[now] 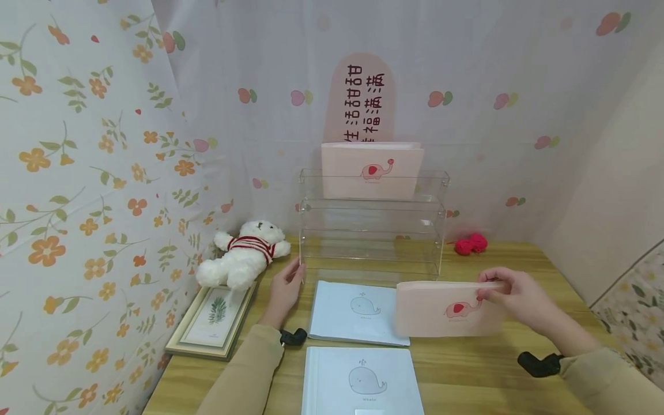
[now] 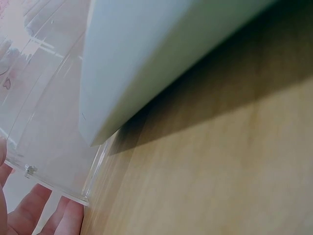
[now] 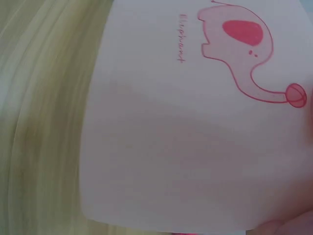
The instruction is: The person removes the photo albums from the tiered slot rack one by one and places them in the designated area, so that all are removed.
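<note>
At the far left of the head view a floral curtain (image 1: 78,173) hangs down, and below it, at lower left, a framed leaf print (image 1: 212,317) lies flat on the wooden tabletop (image 1: 467,380). A white plush bear (image 1: 244,256) in a red-striped jumper lies just behind the frame, partly over its top edge.

Right of the bear, the left hand (image 1: 284,291) rests with straight fingers against the lower left corner of the clear acrylic rack (image 1: 370,230); its grip is relaxed and holds nothing. The left wrist view shows the fingertips (image 2: 29,215) touching the rack's clear edge.

The rack stands at the centre back of the frame. On its upper tier a pink elephant book (image 1: 370,170) stands upright, with a pink sign (image 1: 360,98) on the curtain behind it. In front of the rack two pale blue whale books lie flat: the far whale book (image 1: 347,314) just before the rack's foot, the near whale book (image 1: 360,380) at the bottom edge.

Right of centre, the right hand (image 1: 519,300) pinches the top right corner of a second pink elephant book, the held book (image 1: 441,314), which is raised upright above the tabletop and overlaps the far whale book's right edge. It stands between the hand and the rack's lower shelves. The right wrist view is filled by its cover.

Behind, near the rack's right side, lies a red yarn clump (image 1: 471,244).
</note>
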Demonstrator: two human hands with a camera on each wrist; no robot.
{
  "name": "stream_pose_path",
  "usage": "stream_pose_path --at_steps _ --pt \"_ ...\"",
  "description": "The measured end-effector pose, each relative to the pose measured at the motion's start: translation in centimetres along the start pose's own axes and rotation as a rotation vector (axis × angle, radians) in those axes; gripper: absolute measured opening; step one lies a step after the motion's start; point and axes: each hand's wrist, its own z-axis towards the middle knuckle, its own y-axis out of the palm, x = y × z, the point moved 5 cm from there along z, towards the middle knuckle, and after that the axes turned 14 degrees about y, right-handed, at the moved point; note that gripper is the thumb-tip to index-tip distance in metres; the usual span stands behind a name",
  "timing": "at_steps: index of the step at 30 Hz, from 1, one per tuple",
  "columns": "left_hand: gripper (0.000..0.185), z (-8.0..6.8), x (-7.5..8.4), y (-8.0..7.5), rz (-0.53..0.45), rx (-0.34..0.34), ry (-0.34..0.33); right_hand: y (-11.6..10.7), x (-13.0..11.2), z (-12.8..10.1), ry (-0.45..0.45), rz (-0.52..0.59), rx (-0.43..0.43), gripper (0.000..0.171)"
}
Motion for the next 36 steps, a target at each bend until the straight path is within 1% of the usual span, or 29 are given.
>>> stream_pose_path --at_steps 5,9,12,14,16,20,22,25,28,32,36 --pt "0.047 0.1 0.0 0.0 0.008 0.003 0.015 -0.5 2.3 0.4 0.033 0.022 -0.061 0.029" --pt "0.047 0.1 0.1 0.0 -0.001 0.004 0.010 -1.0 3.9 1.0 0.058 0.030 -0.099 0.033" --pt "0.046 0.1 0.0 0.0 -0.010 0.004 0.005 -1.4 4.7 1.4 0.067 -0.005 -0.111 0.035" --pt "0.046 0.1 0.0 0.0 -0.008 0.004 0.004 -1.6 5.1 1.7 0.060 -0.048 -0.099 0.036" --pt "0.046 0.1 -0.1 0.0 -0.006 0.004 0.005 -1.7 5.2 2.0 0.029 -0.101 -0.079 0.035" --pt "0.047 0.1 -0.1 0.0 -0.007 0.001 0.011 -1.7 5.3 2.6 -0.043 -0.202 -0.007 0.035" --pt "0.046 0.1 -0.2 -0.1 -0.011 0.001 0.014 -1.6 5.3 2.9 -0.066 -0.227 0.018 0.038" --pt "0.046 0.2 -0.3 -0.1 -0.008 0.004 0.019 -1.4 5.4 3.5 -0.077 -0.254 0.048 0.040" --pt "0.046 0.1 -0.3 0.0 -0.001 0.008 0.015 -1.2 5.6 4.0 -0.053 -0.255 0.050 0.041" --pt "0.046 0.0 -0.3 0.1 -0.002 0.006 0.006 -0.6 6.1 4.8 0.001 -0.238 0.021 0.043" --pt "0.045 0.0 -0.3 0.2 -0.010 0.008 0.017 0.0 6.7 5.7 0.032 -0.239 0.014 0.044"
